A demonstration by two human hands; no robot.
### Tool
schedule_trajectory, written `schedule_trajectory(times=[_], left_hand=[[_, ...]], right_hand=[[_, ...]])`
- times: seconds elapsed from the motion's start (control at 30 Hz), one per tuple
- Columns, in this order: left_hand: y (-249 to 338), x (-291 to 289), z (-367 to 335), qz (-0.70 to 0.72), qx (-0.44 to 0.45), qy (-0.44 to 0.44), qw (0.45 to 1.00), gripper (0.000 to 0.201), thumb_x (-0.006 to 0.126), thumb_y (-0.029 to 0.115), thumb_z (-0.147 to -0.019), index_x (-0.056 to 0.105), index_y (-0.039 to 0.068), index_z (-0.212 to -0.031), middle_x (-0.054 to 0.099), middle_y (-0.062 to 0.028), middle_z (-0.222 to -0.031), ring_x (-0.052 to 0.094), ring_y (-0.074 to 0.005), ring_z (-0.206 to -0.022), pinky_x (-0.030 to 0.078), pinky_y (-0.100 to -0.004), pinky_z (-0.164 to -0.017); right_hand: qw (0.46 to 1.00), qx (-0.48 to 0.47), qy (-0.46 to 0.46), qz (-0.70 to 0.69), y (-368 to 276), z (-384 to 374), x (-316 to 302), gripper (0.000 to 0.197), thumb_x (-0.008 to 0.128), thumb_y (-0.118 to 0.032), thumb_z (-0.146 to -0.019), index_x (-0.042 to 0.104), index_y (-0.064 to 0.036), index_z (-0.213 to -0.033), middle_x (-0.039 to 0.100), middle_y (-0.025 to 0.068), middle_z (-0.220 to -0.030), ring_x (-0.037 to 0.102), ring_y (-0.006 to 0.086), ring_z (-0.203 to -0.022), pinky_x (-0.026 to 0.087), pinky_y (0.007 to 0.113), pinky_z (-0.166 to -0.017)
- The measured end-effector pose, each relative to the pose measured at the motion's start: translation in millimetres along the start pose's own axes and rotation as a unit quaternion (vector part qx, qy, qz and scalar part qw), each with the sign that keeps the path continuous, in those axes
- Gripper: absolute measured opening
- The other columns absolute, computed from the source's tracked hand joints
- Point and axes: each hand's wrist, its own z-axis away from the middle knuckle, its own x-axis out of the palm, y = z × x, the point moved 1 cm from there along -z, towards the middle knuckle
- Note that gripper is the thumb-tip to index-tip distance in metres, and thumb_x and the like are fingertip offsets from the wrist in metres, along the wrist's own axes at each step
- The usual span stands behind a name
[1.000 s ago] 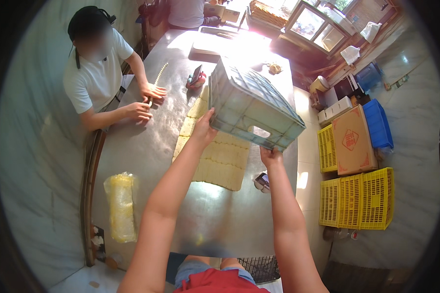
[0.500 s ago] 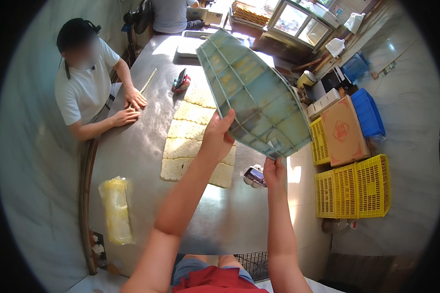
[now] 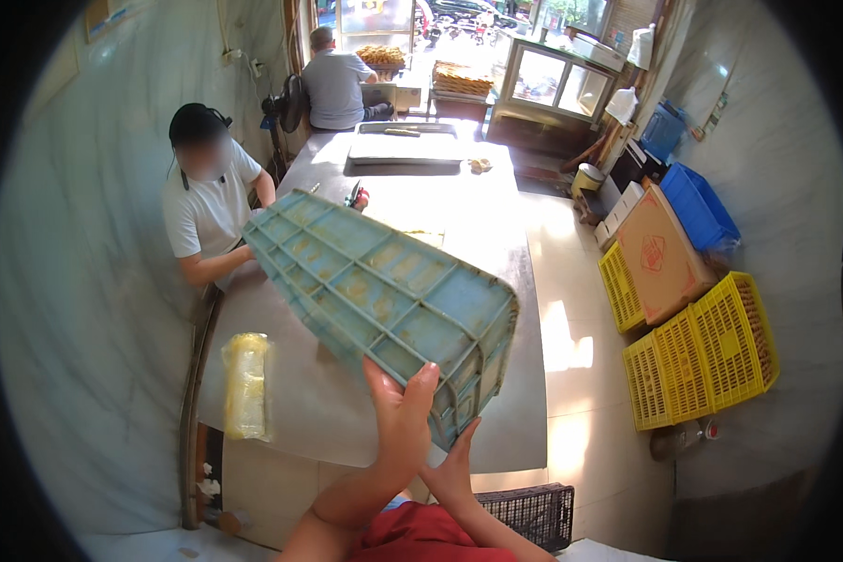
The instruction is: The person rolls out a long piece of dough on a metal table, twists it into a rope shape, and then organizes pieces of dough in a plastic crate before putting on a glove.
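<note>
A pale blue-green plastic tray (image 3: 375,281) is tilted up in front of me, its ribbed, stained underside showing. My left hand (image 3: 405,407) grips its near edge, fingers closed on the rim. Lower down, my right hand (image 3: 454,468) holds the near right corner, its fingers partly hidden by the tray. Behind the raised tray, most of the dough sheet on the metal table (image 3: 459,431) is covered from sight. A clear-and-yellow plastic-wrapped roll (image 3: 246,386) lies on the table to the left.
A co-worker (image 3: 206,197) stands at the table's left side, beyond the tray's far end; another person (image 3: 332,84) sits at the back. A metal tray (image 3: 407,145) lies at the far end. Yellow crates (image 3: 693,361), a cardboard box (image 3: 660,258) and a blue bin (image 3: 702,211) stand right.
The tray has swung to the left and come lower and nearer, still in both my hands. It now covers the dough sheet. My view has tipped up toward the window.
</note>
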Motion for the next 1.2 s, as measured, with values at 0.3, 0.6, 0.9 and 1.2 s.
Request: schedule_trajectory(times=[0.3, 0.6, 0.9, 1.2], left_hand=[[-48.9, 70.4, 174.4, -0.162, -0.014, -0.154, 0.975, 0.071, 0.064, 0.019, -0.087, 0.02, -0.006, -0.136, 0.049, -0.0202, -0.123, 0.05, -0.0304, -0.114, 0.037, -0.0432, -0.101], [-109.9, 128.4, 253.8, -0.332, 0.046, -0.667, 0.666, 0.061, 0.05, 0.026, -0.096, 0.025, 0.001, -0.146, 0.059, -0.0146, -0.129, 0.061, -0.0338, -0.107, 0.036, -0.0536, -0.095], [-172.7, 46.9, 153.6, -0.315, -0.249, -0.627, 0.667, 0.035, 0.045, 0.009, -0.1, 0.046, 0.002, -0.135, 0.067, -0.0114, -0.118, 0.065, -0.0191, -0.106, 0.049, -0.0326, -0.093], [-269.7, -113.9, 53.6, -0.509, -0.253, -0.424, 0.705, 0.03, 0.046, 0.007, -0.099, 0.051, -0.003, -0.127, 0.069, -0.0146, -0.106, 0.067, -0.0189, -0.098, 0.051, -0.0296, -0.086]], right_hand=[[0.955, 0.073, 0.157, -0.24, 3.4, 61.1, -100.2, 0.09, 0.064, -0.021, -0.085, 0.003, -0.0008, -0.148, 0.029, 0.0221, -0.142, 0.039, 0.0341, -0.125, 0.032, 0.037, -0.104], [0.828, 0.123, 0.368, -0.404, 104.9, 109.8, -208.6, 0.049, 0.05, -0.007, -0.087, 0.04, -0.0001, -0.135, 0.058, 0.0059, -0.103, 0.058, 0.0168, -0.087, 0.048, 0.029, -0.077], [0.667, 0.274, 0.46, -0.518, 264.0, 218.7, -292.4, 0.027, 0.045, -0.018, -0.084, 0.052, 0.0061, -0.096, 0.065, 0.018, -0.089, 0.07, 0.0303, -0.079, 0.063, 0.044, -0.069], [0.42, 0.356, 0.518, -0.654, 484.0, 283.1, -222.6, 0.063, 0.042, -0.029, -0.089, 0.031, 0.0197, -0.127, 0.051, 0.0377, -0.121, 0.06, 0.0507, -0.104, 0.057, 0.05, -0.089]])
